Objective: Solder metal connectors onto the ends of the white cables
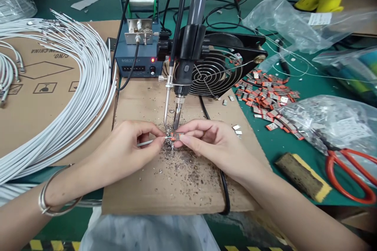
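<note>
The left hand's grip (163, 138) pinches a thin white cable (145, 143); the right hand's grip (182, 138) pinches a small orange-and-silver metal connector (176, 136) just below the black-and-silver soldering iron (178, 113).

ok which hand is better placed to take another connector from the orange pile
Right, most likely: the right hand is on the side nearer the orange pile, though it holds a connector now. The left hand holds a white cable and would have to reach across.
</note>
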A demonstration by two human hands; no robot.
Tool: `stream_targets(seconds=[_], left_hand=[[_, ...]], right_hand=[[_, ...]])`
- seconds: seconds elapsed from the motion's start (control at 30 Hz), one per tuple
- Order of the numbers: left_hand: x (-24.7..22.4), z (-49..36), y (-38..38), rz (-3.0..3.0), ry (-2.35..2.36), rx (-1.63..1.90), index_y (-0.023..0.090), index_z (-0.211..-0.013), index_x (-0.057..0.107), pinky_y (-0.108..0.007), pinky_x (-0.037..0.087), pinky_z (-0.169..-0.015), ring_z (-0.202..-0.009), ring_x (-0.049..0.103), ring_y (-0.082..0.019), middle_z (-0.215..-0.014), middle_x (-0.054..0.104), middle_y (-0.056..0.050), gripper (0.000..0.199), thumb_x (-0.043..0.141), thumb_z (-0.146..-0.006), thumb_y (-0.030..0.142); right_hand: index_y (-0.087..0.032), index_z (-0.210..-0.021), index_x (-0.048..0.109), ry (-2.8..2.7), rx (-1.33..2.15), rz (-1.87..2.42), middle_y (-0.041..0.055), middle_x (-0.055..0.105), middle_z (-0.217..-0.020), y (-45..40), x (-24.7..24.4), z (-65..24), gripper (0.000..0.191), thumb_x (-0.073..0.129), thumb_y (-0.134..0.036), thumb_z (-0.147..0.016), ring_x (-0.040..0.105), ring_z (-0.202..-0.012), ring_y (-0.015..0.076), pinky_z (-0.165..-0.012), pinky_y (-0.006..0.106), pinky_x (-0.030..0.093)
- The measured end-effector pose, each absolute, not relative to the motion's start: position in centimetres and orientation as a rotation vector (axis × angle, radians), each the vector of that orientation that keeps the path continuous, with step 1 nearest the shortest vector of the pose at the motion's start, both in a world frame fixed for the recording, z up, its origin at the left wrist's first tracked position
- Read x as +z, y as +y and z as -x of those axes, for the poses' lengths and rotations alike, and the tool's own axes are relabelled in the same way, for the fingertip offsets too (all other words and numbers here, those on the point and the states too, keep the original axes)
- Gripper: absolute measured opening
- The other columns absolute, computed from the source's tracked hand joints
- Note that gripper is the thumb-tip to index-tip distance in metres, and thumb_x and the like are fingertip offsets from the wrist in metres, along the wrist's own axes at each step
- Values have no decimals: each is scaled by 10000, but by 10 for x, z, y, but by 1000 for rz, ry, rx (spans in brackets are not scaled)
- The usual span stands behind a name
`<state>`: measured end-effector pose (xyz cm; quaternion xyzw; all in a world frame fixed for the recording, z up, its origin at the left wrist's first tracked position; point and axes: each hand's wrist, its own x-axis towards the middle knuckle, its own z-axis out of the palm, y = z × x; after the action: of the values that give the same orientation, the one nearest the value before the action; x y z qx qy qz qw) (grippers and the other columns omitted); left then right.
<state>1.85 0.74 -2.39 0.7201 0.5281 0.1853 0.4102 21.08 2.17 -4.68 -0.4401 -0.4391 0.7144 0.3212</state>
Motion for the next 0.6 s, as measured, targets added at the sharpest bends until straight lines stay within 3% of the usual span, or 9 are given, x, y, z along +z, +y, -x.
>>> stream_targets(seconds=[0.6], left_hand=[[-23,-20,6,-1875,1339,473,193,-803,669,-179,297,-451,-487,394,-70,-574,568,46,157,517,-813,228]], right_hand=[[-156,-762,664,-1225,1845,1167,18,717,-694,22,-48,-212,84,691,-208,-703,662,-652,87,-611,158,489]])
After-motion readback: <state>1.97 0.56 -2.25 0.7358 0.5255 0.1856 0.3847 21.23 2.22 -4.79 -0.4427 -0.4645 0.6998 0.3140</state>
